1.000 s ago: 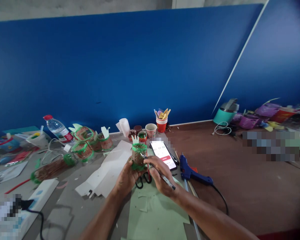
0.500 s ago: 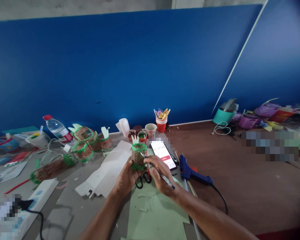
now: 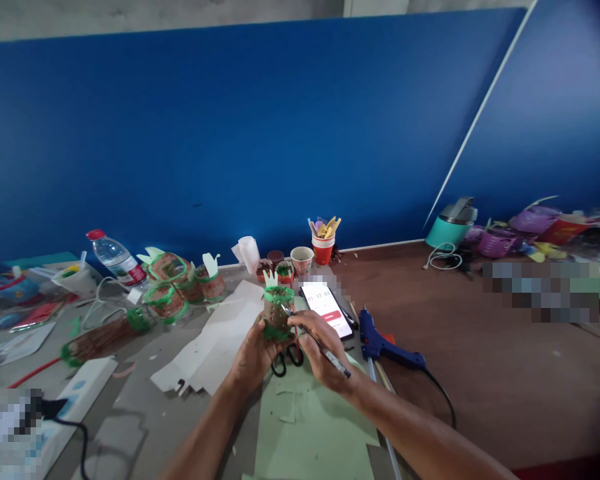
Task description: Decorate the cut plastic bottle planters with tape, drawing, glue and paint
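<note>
Upright in my left hand is a small brown cup with a green rim and base, light specks on its wall and a pale paper cutout rising from its back edge. My fingers close around its lower left side. In my right hand is a pen, its tip at the cup's right side; whether it touches the wall I cannot tell. Under my hands show the black handles of scissors and light green paper.
Right of my hands lie a lit phone and a blue glue gun. Similar brown and green cups and a water bottle stand left, behind white paper. A red cup of sticks stands behind; a power strip is front left.
My hands, the cup and the pen hold almost the same position. The phone's timer display has advanced by a second.
</note>
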A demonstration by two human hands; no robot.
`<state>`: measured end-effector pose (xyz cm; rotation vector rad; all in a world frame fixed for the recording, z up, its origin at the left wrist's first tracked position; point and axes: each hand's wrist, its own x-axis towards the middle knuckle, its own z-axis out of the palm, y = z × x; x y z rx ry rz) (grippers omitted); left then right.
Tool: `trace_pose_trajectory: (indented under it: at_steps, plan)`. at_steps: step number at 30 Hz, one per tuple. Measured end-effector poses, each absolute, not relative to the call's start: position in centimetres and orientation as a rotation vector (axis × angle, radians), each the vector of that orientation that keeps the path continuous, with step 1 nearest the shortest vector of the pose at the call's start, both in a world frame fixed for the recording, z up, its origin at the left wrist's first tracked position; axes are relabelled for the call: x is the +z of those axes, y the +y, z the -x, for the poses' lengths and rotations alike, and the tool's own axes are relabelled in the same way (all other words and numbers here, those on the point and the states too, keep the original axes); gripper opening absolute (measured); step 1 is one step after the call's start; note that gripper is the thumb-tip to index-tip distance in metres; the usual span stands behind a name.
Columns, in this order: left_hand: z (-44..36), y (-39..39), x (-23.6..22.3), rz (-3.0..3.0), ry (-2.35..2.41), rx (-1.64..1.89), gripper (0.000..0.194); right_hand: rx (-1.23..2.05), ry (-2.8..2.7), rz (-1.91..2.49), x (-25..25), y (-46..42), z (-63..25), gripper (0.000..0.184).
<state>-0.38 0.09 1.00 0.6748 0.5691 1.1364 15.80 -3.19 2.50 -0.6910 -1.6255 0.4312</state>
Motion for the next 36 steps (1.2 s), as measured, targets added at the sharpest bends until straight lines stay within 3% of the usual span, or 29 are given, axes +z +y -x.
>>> trace_pose_trajectory:
  at_steps: [36]
  plan:
    - [0.72,0.34,1.01,-0.581,0.465,1.084,0.027,0.51,-1.568,0.673,2.17,-3.19,-15.88,0.027]
